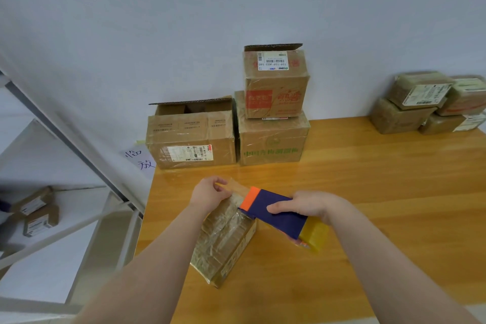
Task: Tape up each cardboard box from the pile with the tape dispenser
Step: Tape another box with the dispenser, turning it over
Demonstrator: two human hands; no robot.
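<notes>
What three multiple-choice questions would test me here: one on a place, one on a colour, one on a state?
1. Where does the red-printed box stand? A on the green-printed box; B on a chair; C on the floor.
2. What colour is the tape dispenser at its front end? A green; B orange; C white.
3. What is the left hand doing? A lying flat; B pinching the tape; C holding scissors.
Answers: A, it sits stacked on that box; B, orange shows ahead of the blue body; B, its fingertips close on the clear strip.
</notes>
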